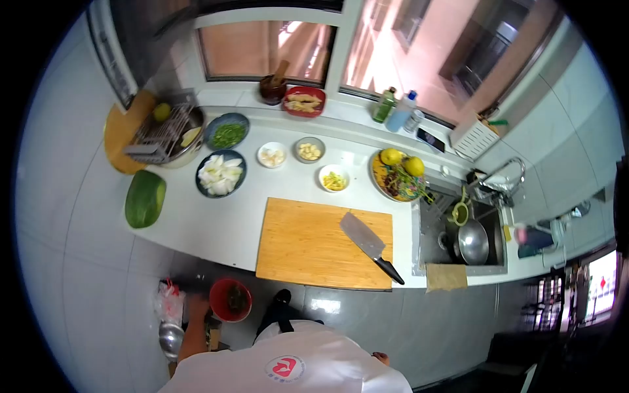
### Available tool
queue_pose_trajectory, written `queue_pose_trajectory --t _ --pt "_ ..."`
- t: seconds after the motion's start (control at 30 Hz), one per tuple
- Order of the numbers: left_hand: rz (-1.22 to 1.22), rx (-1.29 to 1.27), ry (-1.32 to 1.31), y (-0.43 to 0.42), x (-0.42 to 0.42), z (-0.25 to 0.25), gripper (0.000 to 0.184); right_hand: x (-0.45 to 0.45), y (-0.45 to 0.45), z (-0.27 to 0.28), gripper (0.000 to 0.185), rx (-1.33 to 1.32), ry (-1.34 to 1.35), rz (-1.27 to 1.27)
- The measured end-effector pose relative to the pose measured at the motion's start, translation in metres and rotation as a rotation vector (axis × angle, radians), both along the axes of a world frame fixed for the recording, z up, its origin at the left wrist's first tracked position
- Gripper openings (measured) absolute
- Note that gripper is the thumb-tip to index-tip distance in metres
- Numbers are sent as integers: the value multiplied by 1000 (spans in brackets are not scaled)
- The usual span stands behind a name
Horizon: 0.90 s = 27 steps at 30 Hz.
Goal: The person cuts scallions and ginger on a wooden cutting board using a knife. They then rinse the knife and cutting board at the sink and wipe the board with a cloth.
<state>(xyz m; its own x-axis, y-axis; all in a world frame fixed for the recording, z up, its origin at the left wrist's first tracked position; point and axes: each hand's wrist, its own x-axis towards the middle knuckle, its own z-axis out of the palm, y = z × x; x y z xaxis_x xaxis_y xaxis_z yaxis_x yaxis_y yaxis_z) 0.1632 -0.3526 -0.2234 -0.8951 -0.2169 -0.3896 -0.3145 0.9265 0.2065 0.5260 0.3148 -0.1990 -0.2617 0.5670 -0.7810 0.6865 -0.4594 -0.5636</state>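
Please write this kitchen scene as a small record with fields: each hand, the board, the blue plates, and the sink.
Left hand: low, beside the red bin; contact unclear
Right hand: low, beside the white shirt; grip unclear
Cutting board: at the counter's front edge
Cleaver: lying on the board, handle end past its right edge
Nearer blue plate: white slices
Farther blue plate: chopped greens
Sink: metal bowl inside
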Motion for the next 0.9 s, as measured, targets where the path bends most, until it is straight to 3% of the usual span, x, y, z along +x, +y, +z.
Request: queue_pose_trajectory --t 0.07,0.2,0.27,0.43,0.5,0.53,0.6,0.63,0.7,0.9 --pt "-146 89 40 16 -10 27 41 9 -8 4 33 26 -14 -38" --pt "-161 46 0 59 -34 77 35 -2 -30 23 31 -3 -16 -50" --pt "-28 119 251 115 -50 128 26 2 -37 14 30 -26 2 -86" --pt "-248 377 588 209 -85 203 15 -20 -54 15 26 -73 32 -167" --pt "-486 352 758 235 -99 217 21 -27 -58 15 24 -91 45 -206" --pt "-494 353 761 248 -106 222 21 -31 -60 16 22 -84 49 -218" --pt "-653 380 633 272 -118 228 38 -37 -64 20 20 -76 59 -236" --pt "-659 382 637 283 -121 229 38 -40 -65 22 19 -66 73 -227" --pt "-831 360 539 302 -127 228 61 -44 -68 30 18 -52 90 -229" --pt "-997 264 337 323 -128 209 88 -87 -66 80 19 230 136 -121"
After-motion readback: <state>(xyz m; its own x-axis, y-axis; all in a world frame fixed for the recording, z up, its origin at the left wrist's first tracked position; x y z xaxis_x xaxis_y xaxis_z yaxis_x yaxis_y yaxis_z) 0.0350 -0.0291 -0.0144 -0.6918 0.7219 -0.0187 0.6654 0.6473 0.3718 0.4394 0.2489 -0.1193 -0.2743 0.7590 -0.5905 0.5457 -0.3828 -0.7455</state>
